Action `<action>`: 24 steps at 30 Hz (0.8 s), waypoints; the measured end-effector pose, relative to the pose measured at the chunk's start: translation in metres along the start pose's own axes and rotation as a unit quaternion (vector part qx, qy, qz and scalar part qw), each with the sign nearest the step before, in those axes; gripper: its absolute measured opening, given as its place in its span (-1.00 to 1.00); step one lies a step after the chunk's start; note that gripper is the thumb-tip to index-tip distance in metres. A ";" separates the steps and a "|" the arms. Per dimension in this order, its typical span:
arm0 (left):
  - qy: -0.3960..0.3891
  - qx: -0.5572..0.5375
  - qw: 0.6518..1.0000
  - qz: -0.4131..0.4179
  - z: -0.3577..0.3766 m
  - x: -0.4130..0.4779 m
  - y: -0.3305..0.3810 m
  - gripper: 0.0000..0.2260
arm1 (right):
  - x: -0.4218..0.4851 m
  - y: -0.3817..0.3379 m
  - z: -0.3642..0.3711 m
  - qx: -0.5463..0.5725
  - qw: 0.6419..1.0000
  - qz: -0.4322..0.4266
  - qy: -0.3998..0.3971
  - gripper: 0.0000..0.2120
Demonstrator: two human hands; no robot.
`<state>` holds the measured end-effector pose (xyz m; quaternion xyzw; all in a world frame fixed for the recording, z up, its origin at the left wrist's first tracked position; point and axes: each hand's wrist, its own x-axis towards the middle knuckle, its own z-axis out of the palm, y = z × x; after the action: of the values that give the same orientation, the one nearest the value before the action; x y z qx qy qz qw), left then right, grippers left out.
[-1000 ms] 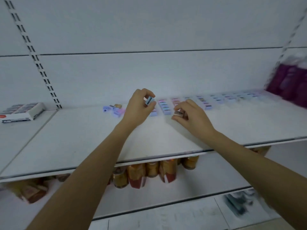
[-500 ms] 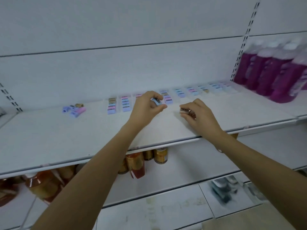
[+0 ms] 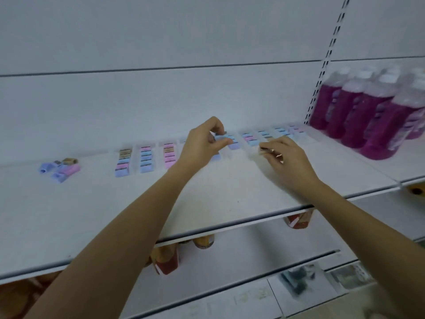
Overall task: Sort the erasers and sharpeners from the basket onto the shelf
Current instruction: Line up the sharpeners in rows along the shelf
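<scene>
Lots of erasers (image 3: pixel 146 158) already sit in rows by the back edge of the shelf (image 3: pixel 230 203). My left hand (image 3: pixel 202 140) pinches a blue eraser (image 3: pixel 222 137) there, my right hand (image 3: pixel 286 158) pinches a brown piece (image 3: pixel 264 150), so I think more still need placing

Two hands are showing: the left hand (image 3: pixel 202 143) is pinching one blue eraser (image 3: pixel 222 137), the right hand (image 3: pixel 287 160) one brownish piece (image 3: pixel 263 150). Eraser columns (image 3: pixel 146 158): three are sitting left of the hands, at least five more are running off to the right. Sharpeners (image 3: pixel 61 169): four or five are lying in a pile, kinda blurry. Purple bottles (image 3: pixel 368 116): at least four are standing.
</scene>
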<state>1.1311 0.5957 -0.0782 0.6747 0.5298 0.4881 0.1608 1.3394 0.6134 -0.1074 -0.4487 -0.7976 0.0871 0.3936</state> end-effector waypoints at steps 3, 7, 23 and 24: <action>0.009 -0.002 1.000 -0.011 0.004 0.015 0.000 -0.86 | 0.023 0.019 -0.005 0.017 0.999 0.041 0.027 -0.79; 0.041 -0.002 0.999 -0.032 0.019 0.035 -0.001 -0.95 | 0.054 0.035 -0.004 0.033 0.999 0.009 0.028 -0.78; 0.018 0.305 0.952 -0.010 0.065 0.023 -0.018 -0.92 | 0.072 0.076 0.022 0.015 0.992 -0.108 -0.057 -0.96; 0.010 0.310 0.951 -0.012 0.066 0.023 -0.018 -0.92 | 0.072 0.077 0.022 0.007 0.992 -0.101 -0.075 -0.97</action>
<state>1.1747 0.6422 -0.1112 0.6800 0.6644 0.3050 -0.0556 1.3528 0.7193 -0.1204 -0.3549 -0.8657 0.0861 0.3423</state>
